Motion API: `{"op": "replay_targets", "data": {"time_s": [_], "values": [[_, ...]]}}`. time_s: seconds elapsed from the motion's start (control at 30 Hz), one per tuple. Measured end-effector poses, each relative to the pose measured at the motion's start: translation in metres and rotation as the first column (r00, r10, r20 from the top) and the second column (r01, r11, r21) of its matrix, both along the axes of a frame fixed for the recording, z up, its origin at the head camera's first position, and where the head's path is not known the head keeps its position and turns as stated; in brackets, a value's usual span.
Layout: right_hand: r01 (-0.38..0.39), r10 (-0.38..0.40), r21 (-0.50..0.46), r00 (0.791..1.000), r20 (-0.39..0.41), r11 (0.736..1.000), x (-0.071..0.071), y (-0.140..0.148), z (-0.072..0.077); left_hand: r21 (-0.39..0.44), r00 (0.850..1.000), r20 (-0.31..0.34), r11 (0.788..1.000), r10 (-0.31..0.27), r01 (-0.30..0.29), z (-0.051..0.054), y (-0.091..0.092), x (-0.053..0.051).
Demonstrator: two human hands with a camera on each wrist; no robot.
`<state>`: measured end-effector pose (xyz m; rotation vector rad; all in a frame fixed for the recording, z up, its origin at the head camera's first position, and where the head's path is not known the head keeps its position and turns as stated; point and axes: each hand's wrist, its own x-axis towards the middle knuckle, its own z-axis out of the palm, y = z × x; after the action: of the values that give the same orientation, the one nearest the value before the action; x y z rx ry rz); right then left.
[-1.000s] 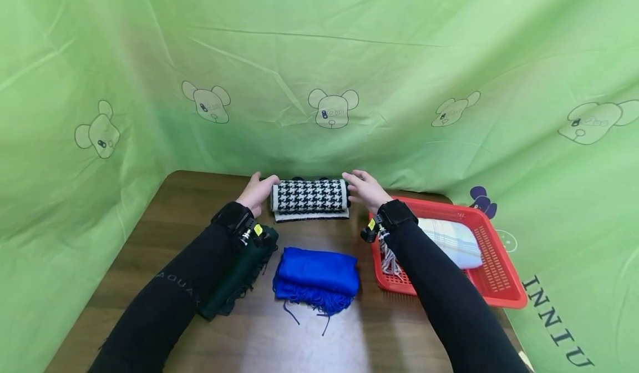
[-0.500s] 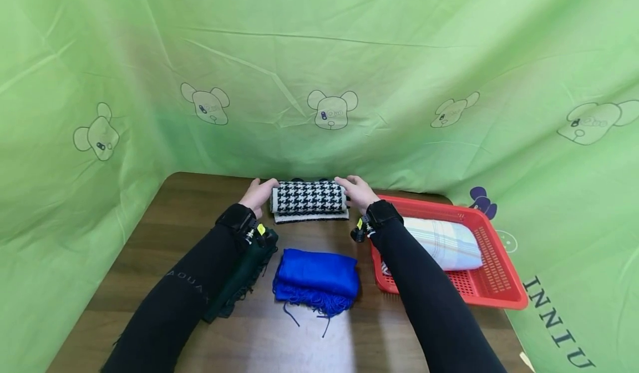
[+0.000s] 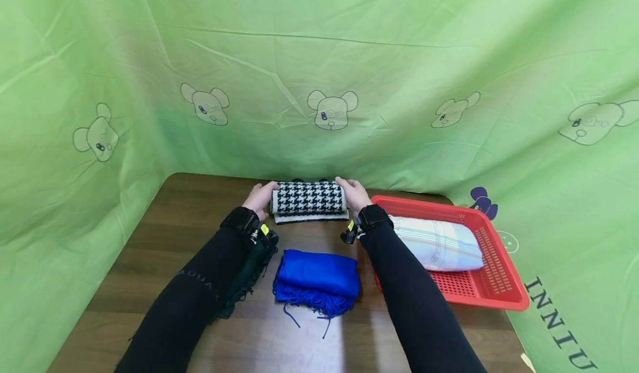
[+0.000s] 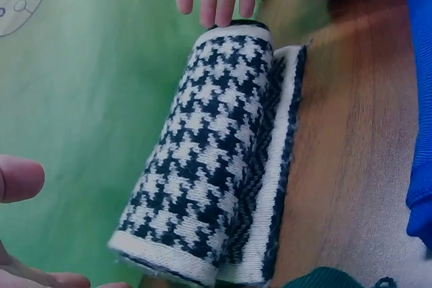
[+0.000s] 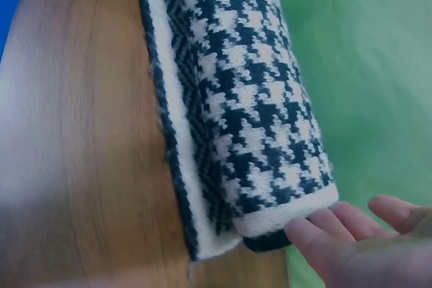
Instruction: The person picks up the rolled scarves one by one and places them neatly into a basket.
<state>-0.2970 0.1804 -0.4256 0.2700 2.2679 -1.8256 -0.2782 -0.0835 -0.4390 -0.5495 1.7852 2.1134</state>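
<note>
A black-and-white houndstooth scarf [image 3: 309,198], folded into a roll with a flat white-edged flap in front, lies at the back of the table. At its left end is my left hand [image 3: 259,198], fingers relaxed; the left wrist view shows the thumb apart from the knit roll [image 4: 196,146]. My right hand [image 3: 355,194] stands at the right end, and in the right wrist view its straight fingertips touch the end of the roll [image 5: 256,92], with the thumb held off. Neither hand is visibly curled round the scarf.
A folded blue fringed scarf [image 3: 317,276] lies front centre. Dark green fringed cloth [image 3: 244,284] is partly under my left forearm. At the right, a red basket [image 3: 504,256] holds a pale plaid cloth [image 3: 444,243]. A green curtain [image 3: 329,45] hangs behind the table.
My right hand has moved left, in to the scarf's right end. The left hand has shifted slightly right. The scarf looks unmoved.
</note>
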Motion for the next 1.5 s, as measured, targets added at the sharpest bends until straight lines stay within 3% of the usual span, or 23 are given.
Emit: {"op": "replay_targets", "data": {"time_s": [0.33, 0.53, 0.77, 0.9, 1.03, 1.17, 1.33, 1.5], "values": [[0.130, -0.130, -0.005, 0.992, 0.004, 0.992, -0.006, -0.003, -0.018, 0.086, 0.999, 0.021, 0.996, 0.028, -0.030, -0.006, 0.001, -0.001], [0.189, -0.187, -0.144, 0.982, 0.027, 0.971, -0.006, -0.003, -0.024, 0.158, 0.998, 0.049, 0.986, 0.048, -0.055, -0.005, -0.001, -0.003], [0.237, -0.231, -0.249, 0.971, 0.054, 0.939, -0.009, -0.003, -0.040, 0.212, 0.992, 0.084, 0.971, 0.092, -0.108, -0.015, 0.000, -0.007], [0.259, -0.249, -0.319, 0.966, 0.074, 0.912, -0.009, -0.004, -0.047, 0.205, 0.990, 0.092, 0.970, 0.110, -0.127, -0.019, 0.001, -0.008], [0.290, -0.269, -0.311, 0.957, 0.108, 0.905, -0.008, -0.003, -0.052, 0.199, 0.988, 0.098, 0.970, 0.121, -0.139, -0.020, -0.001, -0.007], [0.320, -0.281, -0.299, 0.945, 0.167, 0.899, -0.011, 0.000, -0.059, 0.196, 0.986, 0.109, 0.970, 0.125, -0.144, -0.014, -0.002, -0.001], [0.330, -0.280, -0.274, 0.937, 0.207, 0.903, -0.013, 0.006, -0.065, 0.182, 0.985, 0.121, 0.973, 0.121, -0.142, -0.007, 0.000, 0.002], [0.310, -0.255, -0.274, 0.942, 0.217, 0.910, -0.012, 0.008, -0.068, 0.148, 0.989, 0.115, 0.983, 0.089, -0.106, -0.015, 0.001, -0.005]]}}
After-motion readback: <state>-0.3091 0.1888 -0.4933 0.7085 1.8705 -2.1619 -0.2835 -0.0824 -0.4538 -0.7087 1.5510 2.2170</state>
